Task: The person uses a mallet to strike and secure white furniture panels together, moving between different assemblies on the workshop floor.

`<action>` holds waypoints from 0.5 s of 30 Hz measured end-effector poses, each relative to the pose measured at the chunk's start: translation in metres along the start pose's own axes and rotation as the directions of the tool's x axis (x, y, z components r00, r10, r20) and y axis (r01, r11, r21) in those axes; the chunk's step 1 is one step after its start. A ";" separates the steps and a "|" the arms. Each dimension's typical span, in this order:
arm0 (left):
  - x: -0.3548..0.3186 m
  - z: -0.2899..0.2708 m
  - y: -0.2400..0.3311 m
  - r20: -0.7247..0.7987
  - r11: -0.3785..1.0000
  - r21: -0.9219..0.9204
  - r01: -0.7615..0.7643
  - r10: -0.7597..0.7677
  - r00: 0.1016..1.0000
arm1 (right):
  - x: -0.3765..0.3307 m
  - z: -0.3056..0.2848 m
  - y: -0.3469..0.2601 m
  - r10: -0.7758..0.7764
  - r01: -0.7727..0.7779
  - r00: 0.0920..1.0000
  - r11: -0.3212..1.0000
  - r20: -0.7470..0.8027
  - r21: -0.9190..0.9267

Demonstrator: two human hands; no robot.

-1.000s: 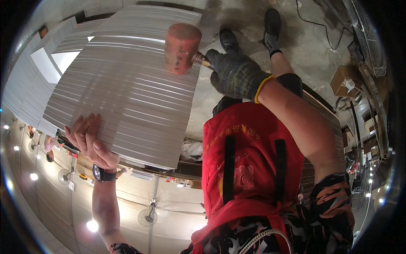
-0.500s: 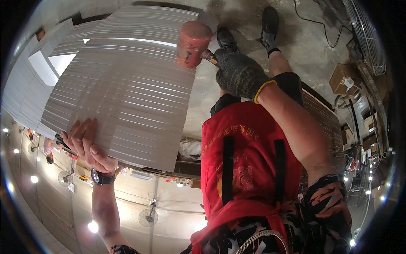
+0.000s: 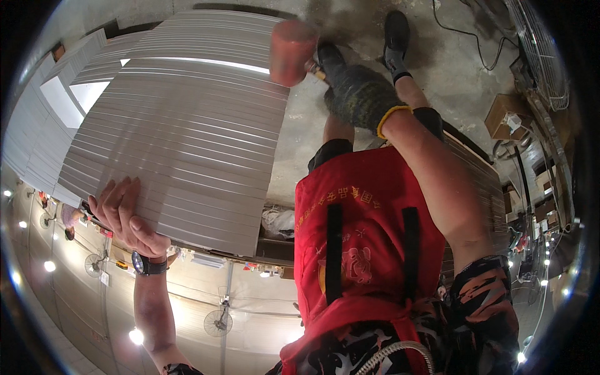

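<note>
A large stack of thin light grey sheets (image 3: 187,140), their edges showing as many parallel lines, fills the left and middle. On its near left part lies my bare left hand (image 3: 128,215), fingers stretched over the sheets and thumb apart; a dark watch is on that wrist. My right hand (image 3: 365,97), in a dark knitted glove with a yellow cuff, is closed round the short handle of a mallet (image 3: 292,53). The mallet's blocky red head, slightly blurred, is by the stack's far right edge; whether it touches cannot be made out.
More grey stacks (image 3: 40,140) stand at the far left. A red apron (image 3: 369,244) covers my front. A cardboard box (image 3: 509,115) and a black cable (image 3: 478,47) lie to the right. Another person (image 3: 70,215) is in the left background, near wall fans (image 3: 218,322).
My right hand has moved the mallet slightly farther away and to the right. My left hand has stayed on the stack, shifting only slightly.
</note>
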State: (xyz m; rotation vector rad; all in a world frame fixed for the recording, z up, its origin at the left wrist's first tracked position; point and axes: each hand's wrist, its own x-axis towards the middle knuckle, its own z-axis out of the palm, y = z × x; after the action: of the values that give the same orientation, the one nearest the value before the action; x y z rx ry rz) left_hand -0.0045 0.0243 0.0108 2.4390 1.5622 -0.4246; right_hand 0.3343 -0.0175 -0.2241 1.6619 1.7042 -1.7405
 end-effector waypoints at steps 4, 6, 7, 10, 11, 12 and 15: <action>-0.001 0.000 -0.002 -0.007 1.000 0.001 -0.023 0.023 1.000 | 0.008 -0.002 0.006 0.104 -0.096 0.986 0.993 -0.133 0.071; 0.002 0.001 -0.001 -0.009 1.000 0.005 -0.013 0.013 1.000 | 0.003 0.000 -0.003 0.078 -0.080 0.996 0.996 0.051 0.036; 0.003 0.001 -0.001 0.001 1.000 0.013 -0.012 0.012 1.000 | -0.001 -0.002 -0.012 0.068 -0.071 0.988 0.997 0.140 0.018; 0.001 0.000 -0.001 0.019 1.000 0.028 -0.013 0.013 1.000 | 0.000 -0.012 -0.013 0.046 -0.046 0.987 0.999 0.151 -0.004; 0.000 0.000 -0.002 0.013 1.000 0.023 -0.019 0.019 1.000 | 0.002 -0.016 -0.010 0.040 -0.039 0.993 0.999 0.113 -0.007; -0.001 0.000 -0.002 0.008 0.999 0.023 -0.024 0.024 1.000 | 0.005 -0.016 -0.006 0.041 -0.042 0.997 0.999 0.068 0.012; 0.000 -0.001 -0.002 0.008 0.999 0.013 -0.040 0.040 0.999 | 0.012 -0.014 0.008 0.090 -0.080 0.993 0.990 -0.081 0.118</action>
State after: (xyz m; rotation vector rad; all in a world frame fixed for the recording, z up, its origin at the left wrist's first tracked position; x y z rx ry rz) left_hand -0.0064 0.0259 0.0119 2.4711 1.5091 -0.4388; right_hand 0.3437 -0.0029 -0.2339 1.8558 1.5694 -1.7817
